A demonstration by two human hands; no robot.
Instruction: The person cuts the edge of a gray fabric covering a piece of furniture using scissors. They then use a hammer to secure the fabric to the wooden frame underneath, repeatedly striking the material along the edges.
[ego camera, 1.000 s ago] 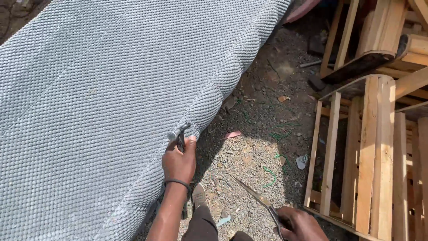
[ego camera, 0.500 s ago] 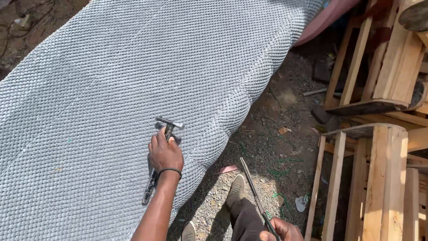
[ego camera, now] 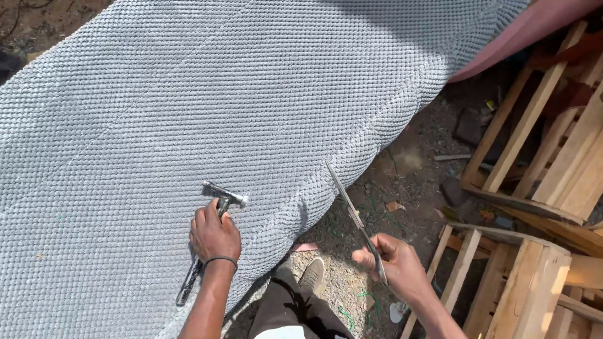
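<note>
While the left hand (ego camera: 215, 235) clamps a hammer (ego camera: 213, 232) on grey fabric (ego camera: 188, 113), the right hand (ego camera: 396, 267) grips scissors (ego camera: 357, 220)

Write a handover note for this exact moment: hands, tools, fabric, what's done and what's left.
Left hand: resting on the grey textured fabric, gripping a metal hammer near its head, handle running back under the wrist.
Right hand: off the fabric, above the dirt ground, holding long scissors, blades pointing up toward the fabric edge.
Fabric is draped over a large padded piece; wooden frames stand to the right.
Done: fabric is laid over the top.
Left: edge near the hands hangs loose; no cut or fastening is visible there.
</note>
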